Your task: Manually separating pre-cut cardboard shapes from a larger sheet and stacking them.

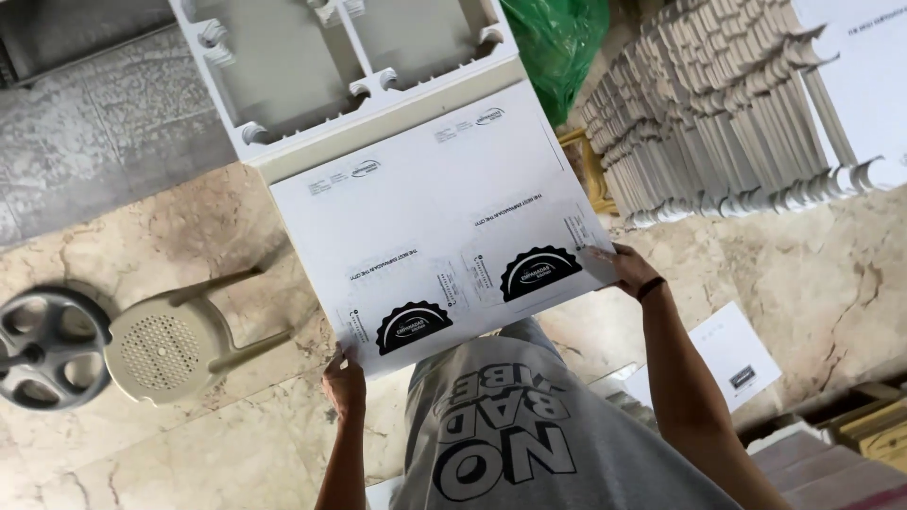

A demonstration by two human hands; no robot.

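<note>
A large flat white cardboard sheet [444,217] with black round printed marks lies on a white plastic table [378,57], its near end sticking out toward me. My left hand [345,382] grips the sheet's near left corner. My right hand [628,269] holds its near right corner, a dark band on the wrist. The sheet is tilted slightly, its far end resting against the table's rim.
A beige plastic stool [170,345] stands on the marble floor at the left, beside a grey wheel-shaped part [42,345]. Rows of stacked beige folded cardboard pieces [727,123] fill the upper right. A green bag [557,38] sits behind. More white sheets [732,354] lie at lower right.
</note>
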